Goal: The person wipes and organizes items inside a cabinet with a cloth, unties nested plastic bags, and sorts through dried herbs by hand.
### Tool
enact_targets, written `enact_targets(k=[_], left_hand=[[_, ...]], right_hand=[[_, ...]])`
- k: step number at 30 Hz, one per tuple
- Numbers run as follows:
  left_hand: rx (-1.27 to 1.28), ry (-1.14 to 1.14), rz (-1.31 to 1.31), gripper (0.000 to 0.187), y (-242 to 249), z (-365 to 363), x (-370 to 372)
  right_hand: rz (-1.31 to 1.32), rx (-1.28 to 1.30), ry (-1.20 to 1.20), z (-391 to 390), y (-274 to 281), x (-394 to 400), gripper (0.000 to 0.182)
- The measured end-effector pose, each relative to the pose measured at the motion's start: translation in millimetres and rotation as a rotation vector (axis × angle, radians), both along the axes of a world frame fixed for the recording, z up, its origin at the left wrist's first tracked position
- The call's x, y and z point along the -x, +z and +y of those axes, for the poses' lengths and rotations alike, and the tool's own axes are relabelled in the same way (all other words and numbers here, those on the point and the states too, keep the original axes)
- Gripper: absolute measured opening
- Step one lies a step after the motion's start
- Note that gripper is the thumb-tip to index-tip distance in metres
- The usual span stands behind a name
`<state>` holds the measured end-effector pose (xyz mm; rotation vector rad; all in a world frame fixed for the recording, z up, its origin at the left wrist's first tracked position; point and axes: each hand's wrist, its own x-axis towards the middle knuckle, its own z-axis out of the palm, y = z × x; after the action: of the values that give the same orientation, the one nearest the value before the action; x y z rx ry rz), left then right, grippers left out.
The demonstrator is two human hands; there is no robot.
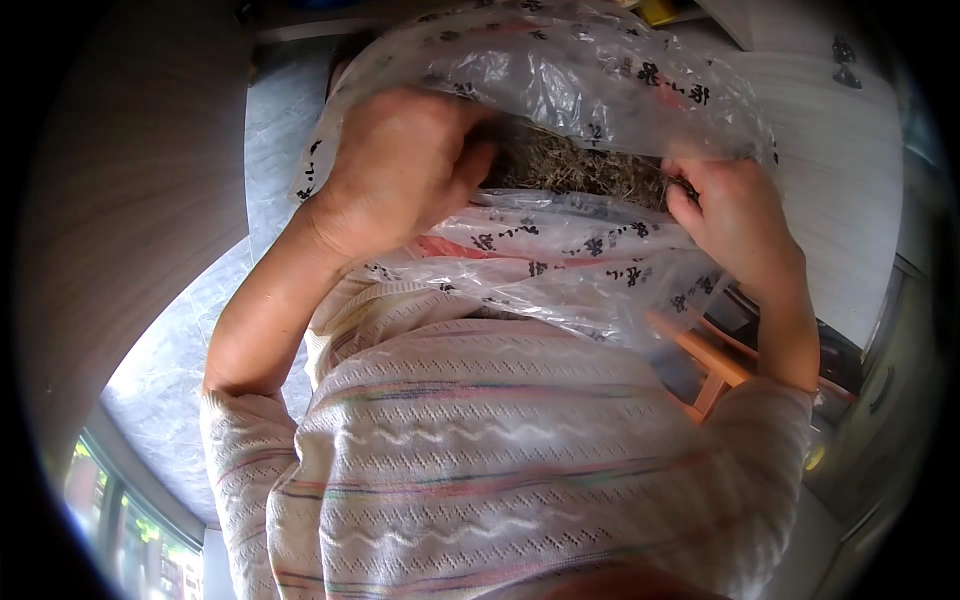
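A large clear plastic bag (560, 85) printed with black characters lies across the front of my body, its mouth spread apart. Dry brownish plant material (580, 170) shows through the opening. At the left side of the opening, my left hand (410, 165) is closed, with its fingertips in shadow at the bag's edge. My right hand (725, 205) pinches the opposite side of the bag's mouth between thumb and fingers. The lower part of the bag hangs over my knitted top. Something red shows through the plastic below the opening.
An orange-brown wooden frame (715, 370) stands below my right forearm. Pale tiled floor (185, 345) shows at the left, beside a brown wooden surface (130, 190). A pale surface (830, 180) lies at the right, and a window (130, 530) is at the lower left.
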<state>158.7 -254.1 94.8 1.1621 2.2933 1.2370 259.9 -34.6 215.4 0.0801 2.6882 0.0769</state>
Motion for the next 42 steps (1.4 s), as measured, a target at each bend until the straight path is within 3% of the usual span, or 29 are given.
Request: enact_targets(k=[6,10,13,16,20,24,30,34,42], left_hand=[[-0.085,-0.015,-0.097,0.014,0,1,4],[-0.147,-0.06,0.016,0.018,0,6,5],[-0.128,-0.06,0.025,0.025,-1,8,2],[-0.178,0.02,0.226,0.041,-3,6,-4],[-0.108,0.037,0.26,0.073,18,0,-15],[-0.143,-0.027,0.388,0.064,12,-2,-22],[-0.139,-0.086,0.324,0.052,15,-9,-24],[-0.108,-0.086,0.322,0.051,15,-10,-25],[-0.062,-0.029,0.299,0.06,12,-7,-25]], right_hand=[[0.083,0.02,0.038,-3,0,-1,0.039],[0.232,0.022,0.265,-17,-10,10,0.063],[0.2,0.145,0.373,-27,-28,26,0.051],[0.199,0.181,0.386,-20,-34,38,0.036],[0.231,0.276,0.269,-10,-32,43,0.027],[0.249,0.35,0.117,4,-32,44,0.023],[0.222,0.314,-0.008,11,-29,45,0.021],[0.216,0.383,-0.034,18,-36,45,0.023],[0.134,0.282,-0.028,0,-23,49,0.029]])
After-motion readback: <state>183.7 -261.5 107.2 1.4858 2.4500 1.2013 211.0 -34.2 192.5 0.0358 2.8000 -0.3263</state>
